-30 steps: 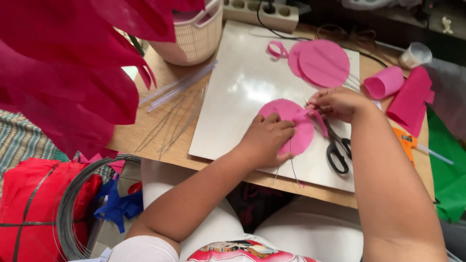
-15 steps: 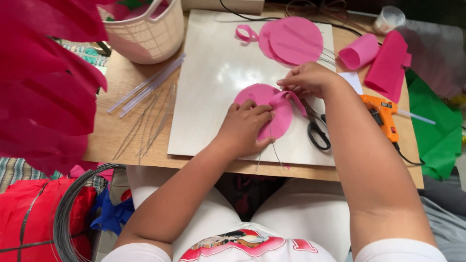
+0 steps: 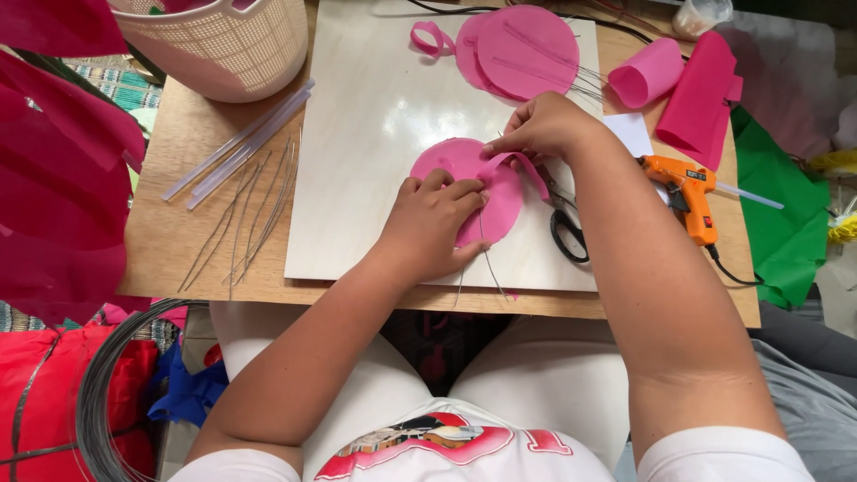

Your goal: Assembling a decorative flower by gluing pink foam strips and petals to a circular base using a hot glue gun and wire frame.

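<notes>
Both hands stayed on the pink foam disc (image 3: 464,183): left hand (image 3: 437,223) presses flat, right hand (image 3: 540,125) pinches its strip (image 3: 522,165) beside the scissors (image 3: 567,223).

A round pink foam petal (image 3: 464,183) lies flat under the left hand (image 3: 435,228), thin wire stems trailing out just below the fingers, while a narrow pink foam strip (image 3: 522,165) arcs from the right hand's (image 3: 540,125) pinching fingertips.
</notes>
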